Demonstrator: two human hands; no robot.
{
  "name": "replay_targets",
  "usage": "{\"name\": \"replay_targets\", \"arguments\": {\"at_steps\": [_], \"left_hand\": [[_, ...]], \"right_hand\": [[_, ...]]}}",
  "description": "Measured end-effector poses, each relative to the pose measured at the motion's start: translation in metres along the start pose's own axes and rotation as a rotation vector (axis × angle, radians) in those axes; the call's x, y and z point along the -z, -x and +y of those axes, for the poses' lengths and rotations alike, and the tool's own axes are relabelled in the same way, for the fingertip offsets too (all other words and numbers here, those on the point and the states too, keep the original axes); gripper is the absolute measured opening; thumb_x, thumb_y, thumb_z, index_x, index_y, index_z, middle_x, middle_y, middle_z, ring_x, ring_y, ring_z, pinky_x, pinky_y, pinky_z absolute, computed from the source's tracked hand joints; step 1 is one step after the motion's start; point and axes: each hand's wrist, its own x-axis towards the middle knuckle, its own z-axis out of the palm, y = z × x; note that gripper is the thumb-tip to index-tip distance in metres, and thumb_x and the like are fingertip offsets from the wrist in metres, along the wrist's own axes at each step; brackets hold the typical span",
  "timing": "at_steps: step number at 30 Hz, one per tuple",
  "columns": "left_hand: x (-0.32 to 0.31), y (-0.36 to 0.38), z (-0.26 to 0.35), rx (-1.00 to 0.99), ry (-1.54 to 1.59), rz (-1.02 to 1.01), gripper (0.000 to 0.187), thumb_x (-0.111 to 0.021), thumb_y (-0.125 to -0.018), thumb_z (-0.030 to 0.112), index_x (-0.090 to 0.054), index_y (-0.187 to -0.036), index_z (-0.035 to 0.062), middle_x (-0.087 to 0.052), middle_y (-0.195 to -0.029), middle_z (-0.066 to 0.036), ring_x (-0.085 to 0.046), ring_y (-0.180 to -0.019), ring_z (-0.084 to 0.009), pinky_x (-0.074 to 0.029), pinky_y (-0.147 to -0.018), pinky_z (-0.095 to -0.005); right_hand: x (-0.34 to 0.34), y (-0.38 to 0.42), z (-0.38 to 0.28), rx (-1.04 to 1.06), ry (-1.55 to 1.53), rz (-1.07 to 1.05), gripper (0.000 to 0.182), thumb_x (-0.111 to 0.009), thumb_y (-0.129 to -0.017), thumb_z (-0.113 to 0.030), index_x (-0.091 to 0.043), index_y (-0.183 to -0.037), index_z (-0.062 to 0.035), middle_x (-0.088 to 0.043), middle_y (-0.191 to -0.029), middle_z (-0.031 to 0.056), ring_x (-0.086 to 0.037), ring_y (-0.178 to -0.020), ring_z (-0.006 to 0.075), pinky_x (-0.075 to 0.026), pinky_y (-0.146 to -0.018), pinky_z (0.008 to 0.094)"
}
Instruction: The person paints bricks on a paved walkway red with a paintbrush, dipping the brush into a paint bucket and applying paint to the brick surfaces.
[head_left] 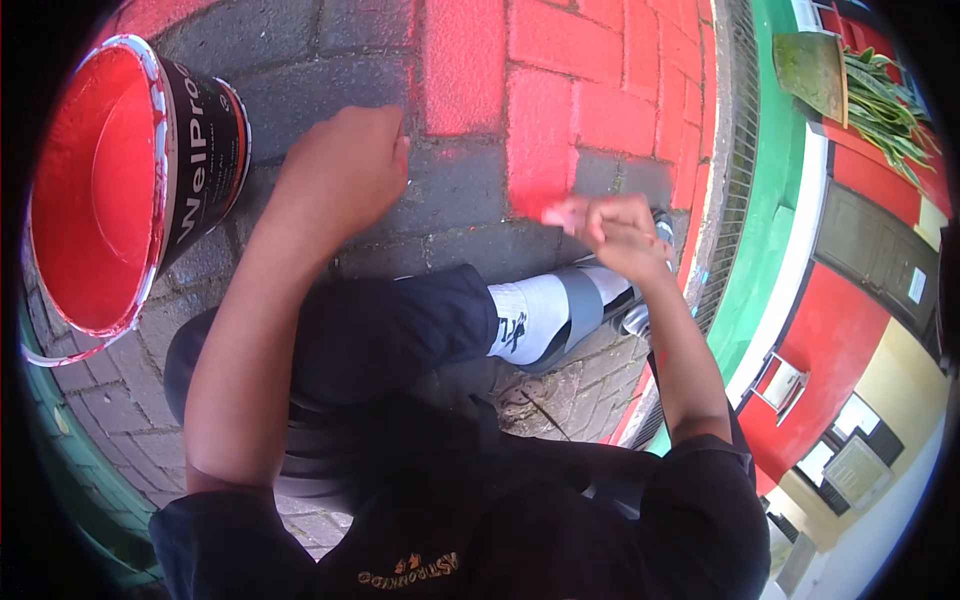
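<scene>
My left hand (352, 165) is closed in a fist above dark, unpainted paving bricks (455, 190). Its fingers face away, so whatever it may hold is hidden. To its left stands a paint bucket (205, 150), dark with white lettering, its inside coated in red and its rim smeared. My right hand (622, 232), blurred, has its fingers curled together around something small and pinkish that I cannot make out. That hand is close to the edge of the red-painted bricks (565, 110), above my shoe and beside my white sock (520, 318).
A drain grating (738, 130) runs along the right of the paving, beside a green strip (775, 200). Past it are a potted plant (885, 100) and a red wall (835, 365). My bent leg (400, 325) lies across the grey bricks below my hands.
</scene>
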Motion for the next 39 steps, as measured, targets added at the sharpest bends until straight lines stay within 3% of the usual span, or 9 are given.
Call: {"name": "replay_targets", "arguments": {"at_steps": [1, 5, 10, 12, 21, 25, 30, 34, 39], "left_hand": [[0.002, 0.002, 0.002, -0.003, 0.000, 0.007, 0.020, -0.054, -0.096, 0.018, -0.060, -0.096, -0.0010, -0.066, -0.092, -0.026, -0.062, -0.096, -0.0481, -0.048, -0.082, -0.0569], [0.006, 0.003, 0.003, 0.016, 0.020, -0.004, 0.020, -0.054, -0.096, 0.018, -0.060, -0.097, -0.0007, -0.066, -0.093, -0.026, -0.062, -0.096, -0.0480, -0.048, -0.082, -0.0571], [0.006, -0.004, -0.001, 0.038, 0.014, 0.006, 0.020, -0.054, -0.096, 0.018, -0.060, -0.098, -0.0010, -0.066, -0.095, -0.026, -0.062, -0.097, -0.0483, -0.048, -0.083, -0.0571], [0.009, -0.005, 0.000, 0.055, 0.011, -0.038, 0.020, -0.054, -0.096, 0.018, -0.060, -0.098, -0.0011, -0.066, -0.096, -0.026, -0.062, -0.098, -0.0480, -0.048, -0.083, -0.0567], [0.010, -0.002, 0.001, 0.019, 0.011, 0.016, 0.020, -0.054, -0.096, 0.019, -0.060, -0.098, -0.0006, -0.066, -0.095, -0.026, -0.062, -0.096, -0.0471, -0.048, -0.082, -0.0561], [0.007, 0.000, 0.001, -0.015, 0.028, 0.034, 0.020, -0.055, -0.096, 0.019, -0.060, -0.097, -0.0007, -0.066, -0.095, -0.026, -0.062, -0.096, -0.0472, -0.049, -0.082, -0.0560], [0.010, 0.003, 0.002, -0.004, 0.027, 0.038, 0.020, -0.055, -0.096, 0.019, -0.061, -0.097, -0.0005, -0.066, -0.094, -0.026, -0.062, -0.094, -0.0476, -0.049, -0.081, -0.0561], [0.005, -0.002, -0.001, -0.001, 0.009, 0.026, 0.021, -0.055, -0.096, 0.019, -0.060, -0.097, -0.0006, -0.066, -0.094, -0.026, -0.062, -0.094, -0.0477, -0.049, -0.081, -0.0565], [0.001, -0.006, -0.003, -0.014, 0.018, -0.003, 0.021, -0.054, -0.095, 0.019, -0.060, -0.096, -0.0009, -0.066, -0.094, -0.026, -0.062, -0.094, -0.0477, -0.048, -0.081, -0.0564]], "right_hand": [[0.002, 0.003, -0.007, -0.054, 0.112, -0.086, 0.036, -0.053, -0.081, 0.025, -0.039, -0.062, -0.0026, -0.068, -0.119, 0.0275, -0.066, -0.118, 0.0362, -0.057, -0.094, 0.0409], [0.010, -0.034, -0.006, -0.088, -0.086, -0.036, 0.035, -0.056, -0.078, 0.025, -0.038, -0.063, -0.0009, -0.067, -0.119, 0.0297, -0.066, -0.119, 0.0385, -0.058, -0.095, 0.0406], [0.036, -0.138, -0.029, 0.016, 0.080, 0.045, 0.038, -0.060, -0.083, 0.020, -0.038, -0.064, -0.0041, -0.071, -0.113, 0.0253, -0.066, -0.120, 0.0327, -0.057, -0.097, 0.0381], [0.047, -0.157, -0.039, 0.242, 0.117, 0.286, 0.038, -0.065, -0.084, 0.015, -0.040, -0.064, -0.0056, -0.073, -0.111, 0.0215, -0.068, -0.116, 0.0279, -0.057, -0.097, 0.0354], [-0.027, -0.038, -0.001, 0.052, -0.106, 0.140, 0.033, -0.048, -0.086, 0.020, -0.043, -0.060, 0.0011, -0.075, -0.106, 0.0182, -0.072, -0.107, 0.0209, -0.056, -0.091, 0.0306], [-0.033, 0.006, -0.027, -0.018, 0.123, -0.019, 0.034, -0.052, -0.083, 0.022, -0.041, -0.060, -0.0006, -0.075, -0.100, 0.0177, -0.073, -0.106, 0.0211, -0.057, -0.089, 0.0297], [-0.017, -0.030, -0.013, -0.051, -0.086, -0.025, 0.041, -0.062, -0.081, 0.020, -0.036, -0.059, -0.0032, -0.076, -0.102, 0.0157, -0.071, -0.112, 0.0218, -0.059, -0.090, 0.0320], [0.007, -0.095, -0.021, -0.031, 0.196, 0.081, 0.040, -0.070, -0.083, 0.008, -0.037, -0.064, -0.0053, -0.075, -0.112, 0.0161, -0.069, -0.115, 0.0203, -0.055, -0.099, 0.0323], [0.021, -0.128, -0.024, 0.176, 0.006, 0.429, 0.036, -0.072, -0.085, 0.004, -0.042, -0.068, -0.0044, -0.075, -0.109, 0.0136, -0.068, -0.116, 0.0194, -0.054, -0.099, 0.0283]]}}
